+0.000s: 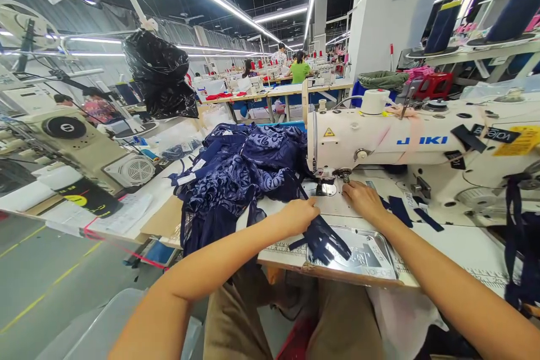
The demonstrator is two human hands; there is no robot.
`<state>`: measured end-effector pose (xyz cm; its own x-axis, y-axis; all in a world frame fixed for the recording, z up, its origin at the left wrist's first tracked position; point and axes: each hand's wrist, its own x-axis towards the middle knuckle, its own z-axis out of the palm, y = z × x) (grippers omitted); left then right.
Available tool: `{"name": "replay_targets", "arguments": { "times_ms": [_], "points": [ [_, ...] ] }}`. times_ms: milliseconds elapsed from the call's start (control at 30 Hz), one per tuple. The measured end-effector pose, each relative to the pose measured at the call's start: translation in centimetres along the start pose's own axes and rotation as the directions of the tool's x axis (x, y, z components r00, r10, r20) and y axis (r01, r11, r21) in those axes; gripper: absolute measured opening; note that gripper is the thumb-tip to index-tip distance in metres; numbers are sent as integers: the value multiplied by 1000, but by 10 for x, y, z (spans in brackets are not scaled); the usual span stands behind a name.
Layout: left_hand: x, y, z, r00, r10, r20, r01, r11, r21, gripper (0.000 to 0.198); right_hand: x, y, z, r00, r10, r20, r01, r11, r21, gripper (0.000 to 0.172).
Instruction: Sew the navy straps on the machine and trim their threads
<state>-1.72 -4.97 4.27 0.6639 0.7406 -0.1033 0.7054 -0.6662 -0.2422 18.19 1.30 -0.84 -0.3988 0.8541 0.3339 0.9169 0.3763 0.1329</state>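
A white sewing machine (379, 134) stands on the table, its needle area just beyond my two hands. My left hand (300, 215) is closed at the dark navy strap, left of the needle plate (327, 189). Fingers bent, my right hand (361, 198) rests at the plate's right side, beneath a metal knob; what its fingertips hold, if anything, is hidden. Navy patterned garments (236, 177) lie heaped left of the machine. Short dark fabric strips (327, 239) lie over the shiny plate near the front edge.
Further dark scraps (400, 211) lie right of my right hand. A second machine (84, 140) stands at the left, with a black plastic bag (160, 73) hanging above. Thread cones (442, 25) stand at the back right. People work at tables farther off.
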Motion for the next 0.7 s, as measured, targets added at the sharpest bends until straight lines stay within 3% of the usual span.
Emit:
{"name": "replay_targets", "arguments": {
  "times_ms": [133,267,433,533,700],
  "points": [
    [-13,-3,2,995,76,63,-77,997,23,21,1,2,4,1000,3,-13,-3,1000,23,20],
    [-20,-2,7,994,79,76,-84,995,60,39,1,1,8,999,35,-40,-34,999,20,19],
    [-16,-3,23,983,146,-113,-129,980,150,15,1,0,12,992,87,-86,-87,996,3,15],
    [-19,-1,30,948,185,-260,-147,976,159,15,2,2,16,990,105,-96,-104,995,12,17],
    [-36,15,26,902,149,-405,-199,976,-84,11,4,4,18,991,115,-74,-109,991,71,17]
  ]
}}
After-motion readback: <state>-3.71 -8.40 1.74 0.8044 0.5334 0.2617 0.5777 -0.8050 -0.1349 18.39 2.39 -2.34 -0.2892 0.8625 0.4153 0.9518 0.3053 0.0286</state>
